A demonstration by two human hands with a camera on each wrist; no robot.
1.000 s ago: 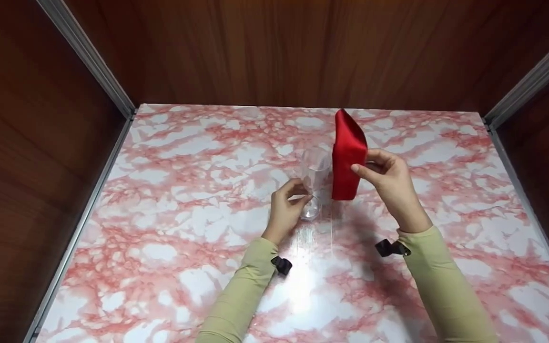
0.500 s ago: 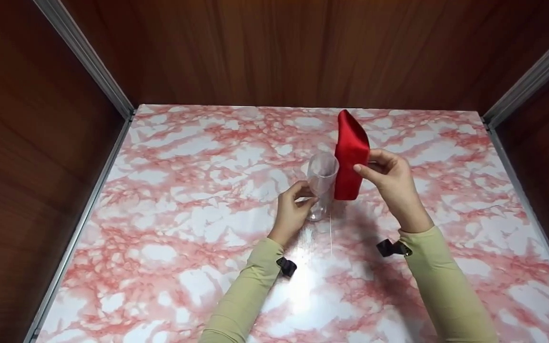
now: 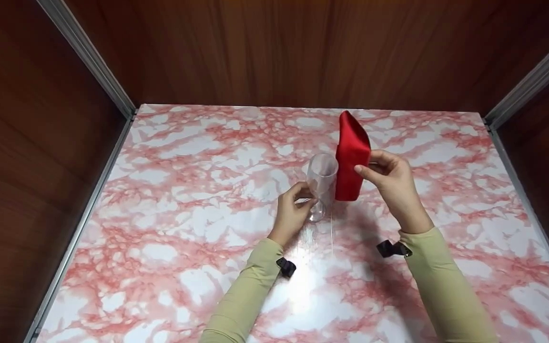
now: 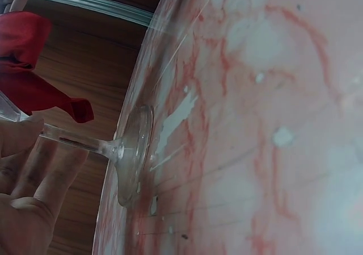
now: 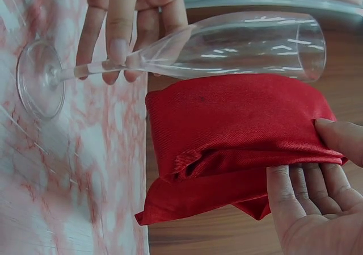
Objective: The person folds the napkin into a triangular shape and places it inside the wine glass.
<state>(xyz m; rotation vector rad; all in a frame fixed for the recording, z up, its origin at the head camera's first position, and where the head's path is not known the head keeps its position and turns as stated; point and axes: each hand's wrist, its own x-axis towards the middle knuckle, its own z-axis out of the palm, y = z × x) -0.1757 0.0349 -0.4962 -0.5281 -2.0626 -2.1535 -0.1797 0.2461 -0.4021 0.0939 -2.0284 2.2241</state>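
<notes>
A clear champagne flute point(image 3: 323, 171) stands upright near the middle of the table. My left hand point(image 3: 293, 209) pinches its stem between thumb and fingers, just above the round foot point(image 4: 135, 155), which is at the table surface. To the right of the flute, my right hand point(image 3: 389, 183) holds a folded red satin cloth point(image 3: 350, 166) by its right edge, thumb in front and fingers behind. In the right wrist view the red cloth point(image 5: 244, 124) hangs in loose folds close beside the flute's bowl point(image 5: 255, 42), above the table.
The table point(image 3: 184, 267) has a red-and-white marbled top. Dark wood-grain panels point(image 3: 274, 52) rise at the back and both sides, joined by metal corner strips point(image 3: 88, 57). A small black wrist camera point(image 3: 286, 267) sits on each sleeve.
Over the first half second my left hand and the flute shifted slightly to the right, closer to the cloth. Since then hands, flute and cloth have hardly moved.
</notes>
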